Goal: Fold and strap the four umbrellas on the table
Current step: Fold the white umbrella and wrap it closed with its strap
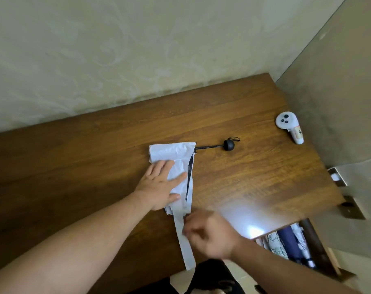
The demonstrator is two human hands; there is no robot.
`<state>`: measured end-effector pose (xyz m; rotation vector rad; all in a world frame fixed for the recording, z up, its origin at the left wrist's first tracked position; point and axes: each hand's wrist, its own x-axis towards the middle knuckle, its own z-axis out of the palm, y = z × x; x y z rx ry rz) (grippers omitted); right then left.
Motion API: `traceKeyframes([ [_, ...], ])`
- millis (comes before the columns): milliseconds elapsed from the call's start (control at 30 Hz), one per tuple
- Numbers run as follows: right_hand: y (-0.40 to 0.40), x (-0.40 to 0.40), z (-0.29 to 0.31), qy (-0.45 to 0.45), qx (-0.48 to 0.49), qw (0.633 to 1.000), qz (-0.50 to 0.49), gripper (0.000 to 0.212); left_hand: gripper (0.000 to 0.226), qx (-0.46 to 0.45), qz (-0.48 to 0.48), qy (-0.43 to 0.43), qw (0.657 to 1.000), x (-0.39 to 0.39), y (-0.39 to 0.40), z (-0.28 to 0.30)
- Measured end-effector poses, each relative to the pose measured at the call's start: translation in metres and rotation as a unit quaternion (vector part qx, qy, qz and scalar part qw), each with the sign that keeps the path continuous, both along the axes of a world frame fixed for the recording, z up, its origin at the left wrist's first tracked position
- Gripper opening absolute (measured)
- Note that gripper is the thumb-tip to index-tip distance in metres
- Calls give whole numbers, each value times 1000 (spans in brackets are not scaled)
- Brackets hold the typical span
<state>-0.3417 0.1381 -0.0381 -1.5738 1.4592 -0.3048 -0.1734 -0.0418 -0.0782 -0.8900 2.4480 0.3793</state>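
A white umbrella [176, 153] lies flattened on the brown wooden table [74, 158], its thin black shaft ending in a round black handle [229, 144] with a loop, pointing right. My left hand [159, 185] presses flat on the white canopy with straight fingers. A long white strap [185, 240] runs from the canopy toward the table's front edge. My right hand [207, 232], blurred, pinches this strap with curled fingers.
A white game controller [288, 126] lies near the table's far right corner. Beyond the right edge, a box [337, 270] on the floor holds several folded umbrellas [286, 240], one dark blue. Walls close in behind and at right.
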Motion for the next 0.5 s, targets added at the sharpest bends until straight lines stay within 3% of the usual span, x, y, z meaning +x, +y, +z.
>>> traceKeyframes([
  [67,-20,-15,-3,35,-4,985,-166,20,77,-1,-1,-1,1000,2,7,-3],
  [133,-45,-24,-6,71,3,970,-234,21,78,-2,2,6,1000,5,14,-7],
  [267,-97,-24,-13,-7,73,931,-358,18,75,-1,13,27,1000,9,22,-13],
  [500,-140,-29,-38,63,130,933,-330,39,68,-64,-51,35,996,3,37,-10],
])
